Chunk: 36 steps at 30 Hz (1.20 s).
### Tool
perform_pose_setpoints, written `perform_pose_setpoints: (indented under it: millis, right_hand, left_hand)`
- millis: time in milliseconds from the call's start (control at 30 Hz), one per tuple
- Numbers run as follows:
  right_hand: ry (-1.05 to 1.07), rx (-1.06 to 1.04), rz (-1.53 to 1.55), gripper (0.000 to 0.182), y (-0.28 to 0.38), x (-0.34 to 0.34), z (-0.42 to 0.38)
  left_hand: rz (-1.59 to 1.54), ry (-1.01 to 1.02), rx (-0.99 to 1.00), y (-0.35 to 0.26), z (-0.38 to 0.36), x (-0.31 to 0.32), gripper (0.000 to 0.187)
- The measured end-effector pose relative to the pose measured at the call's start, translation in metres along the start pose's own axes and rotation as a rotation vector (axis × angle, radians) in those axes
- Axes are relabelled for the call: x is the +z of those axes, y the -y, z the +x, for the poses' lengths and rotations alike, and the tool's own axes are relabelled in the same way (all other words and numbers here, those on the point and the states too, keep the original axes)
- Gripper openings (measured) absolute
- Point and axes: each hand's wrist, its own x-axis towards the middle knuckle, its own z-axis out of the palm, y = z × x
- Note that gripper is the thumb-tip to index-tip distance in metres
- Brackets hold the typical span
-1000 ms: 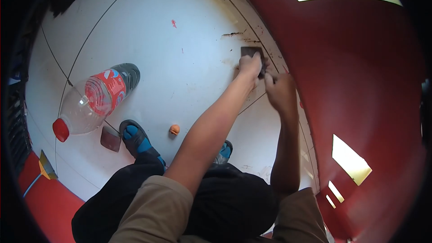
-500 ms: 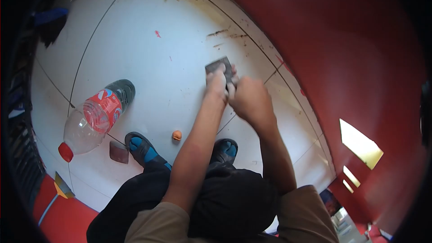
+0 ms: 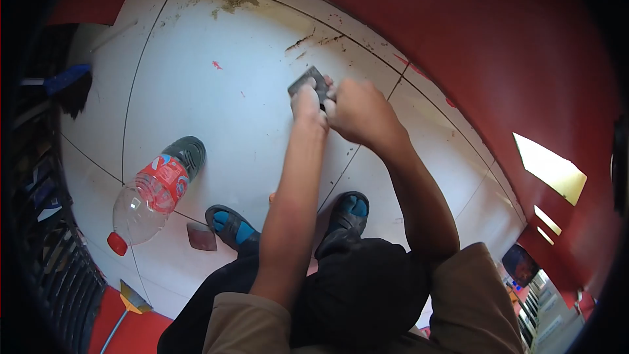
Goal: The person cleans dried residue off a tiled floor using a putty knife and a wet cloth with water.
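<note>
While the L hand (image 3: 306, 101) grips a flat dark-grey rectangular slab (image 3: 313, 77) at approx. 12 o'clock, thumb on top, the R hand (image 3: 360, 110) is curled nearly closed beside it, grip unclear; clear plastic red-capped btl (image 3: 147, 200), approx. 8–9 o'clock, white tiled flr (image 3: 242, 118).

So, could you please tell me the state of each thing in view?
Left hand: gripping the dark plate.
Right hand: fingers curled, beside the dark plate.
Dark plate: held.
Bottle: red cap on, fill level unclear.
Brown piece: lying on the floor.
Slippers: worn over blue socks.
Floor: stained in places.
</note>
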Motion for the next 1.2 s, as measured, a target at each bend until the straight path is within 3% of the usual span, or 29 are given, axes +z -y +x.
perform_pose_setpoints:
  millis: [33,167,267,333,400,433,467,533,633,733,767,900,1033,1200]
  right_hand:
    - [-0.001,-0.011,-0.001,0.024,-0.002,0.003,-0.003]
    - [0.035,0.000,-0.020,0.025,0.013,-0.016,0.015]
    - [0.002,-0.073,-0.007,0.023,-0.001,-0.006,0.012]
    - [0.034,-0.142,-0.038,0.022,0.000,-0.004,0.013]
    - [0.039,-0.114,-0.078,0.021,0.008,-0.009,0.013]
    - [0.021,-0.110,-0.080,0.020,0.014,-0.010,0.020]
    - [0.017,-0.113,-0.079,0.020,0.010,-0.008,0.018]
    - [0.011,-0.149,-0.075,0.021,0.008,-0.004,0.018]
    - [0.042,-0.179,-0.048,0.021,0.004,0.001,0.011]
    - [0.047,-0.098,-0.079,0.021,0.007,-0.006,0.011]
    - [0.039,-0.097,-0.082,0.021,0.008,-0.005,0.013]
    - [0.009,-0.171,-0.094,0.022,0.001,0.006,0.009]
    - [0.136,0.000,-0.169,0.022,0.023,-0.014,0.017]
    - [0.026,-0.115,-0.090,0.022,0.007,0.001,0.011]
  left_hand:
    - [-0.091,-0.075,0.021,0.010,-0.001,-0.002,0.020]
    - [-0.056,0.033,-0.092,-0.007,0.030,0.005,0.019]
    - [-0.086,0.006,-0.066,-0.005,0.013,0.003,0.018]
    - [-0.126,-0.138,0.078,0.005,-0.015,0.009,0.020]
    - [-0.093,-0.115,0.010,-0.003,-0.003,0.010,0.021]
    - [-0.079,0.005,-0.058,-0.010,0.005,0.008,0.021]
    - [-0.139,-0.072,-0.107,-0.015,0.012,0.013,0.020]
    - [-0.006,-0.038,-0.004,-0.013,0.008,0.005,0.020]
    - [-0.231,-0.224,0.100,0.003,-0.025,0.009,0.020]
    - [-0.115,-0.033,0.016,-0.008,0.005,0.008,0.020]
    - [-0.187,-0.041,-0.110,-0.008,0.022,0.004,0.020]
    - [-0.157,-0.120,0.081,0.007,-0.013,0.000,0.023]
    - [-0.125,-0.062,-0.073,-0.012,-0.001,0.012,0.023]
    - [-0.195,-0.088,0.084,0.005,-0.003,0.002,0.022]
